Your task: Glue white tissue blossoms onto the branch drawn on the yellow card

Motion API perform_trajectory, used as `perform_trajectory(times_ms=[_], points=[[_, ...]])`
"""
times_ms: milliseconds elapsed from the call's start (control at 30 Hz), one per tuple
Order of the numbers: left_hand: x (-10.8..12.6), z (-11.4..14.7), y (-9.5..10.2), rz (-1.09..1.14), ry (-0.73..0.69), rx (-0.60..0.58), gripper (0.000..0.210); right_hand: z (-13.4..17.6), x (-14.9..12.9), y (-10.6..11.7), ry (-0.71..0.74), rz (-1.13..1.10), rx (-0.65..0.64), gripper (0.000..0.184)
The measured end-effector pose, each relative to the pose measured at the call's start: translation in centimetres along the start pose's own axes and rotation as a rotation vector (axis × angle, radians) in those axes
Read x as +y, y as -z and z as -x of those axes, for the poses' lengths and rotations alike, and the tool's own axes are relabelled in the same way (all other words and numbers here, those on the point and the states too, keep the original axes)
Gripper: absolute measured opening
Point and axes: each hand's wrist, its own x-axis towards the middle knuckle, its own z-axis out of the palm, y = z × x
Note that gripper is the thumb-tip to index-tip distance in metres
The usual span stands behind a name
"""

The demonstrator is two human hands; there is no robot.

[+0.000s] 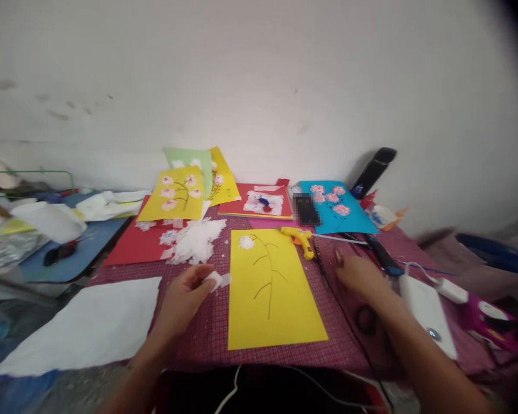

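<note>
Between the fingers and thumb of my left hand (189,294) is a small folded piece of white tissue (214,280), just off the left edge of a yellow sheet (280,293). Drawn on that sheet is a dark branching stem, with one white tissue blossom (246,242) at its upper left. A yellow glue gun (301,238), with a pale glue stick in its back, lies across the sheet's top right corner. To the right of the sheet, my right hand (357,275) is low over the tablecloth with its fingers curled; what they hold, if anything, is hidden.
White tissue scraps (196,240) are heaped on red paper (133,244). Finished flower pictures (176,195) lean at the back, and a blue one (343,210) lies right. A black cord (349,325) crosses the table near a white power bank (429,313). White tissue sheets (86,325) lie left.
</note>
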Motion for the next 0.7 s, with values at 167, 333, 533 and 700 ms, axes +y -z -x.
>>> perform_trajectory(times_ms=[167,333,533,700], points=[[0.5,-0.1,-1.3,0.182,0.052,-0.003,0.037,1.0,1.0,0.3,0.012,0.018,0.038,0.053],[-0.1,0.0,-2.3,0.335,0.085,-0.026,0.031,6.2,-0.2,1.9,0.194,-0.443,0.359,0.029],[0.1,0.5,-4.3,0.4,0.122,-0.047,0.032,11.0,-7.8,-0.8,0.585,-0.817,0.471,0.036],[1.2,1.4,-5.8,0.35,0.106,-0.075,0.031,13.1,-12.2,-1.7,0.753,-1.044,0.454,0.033]])
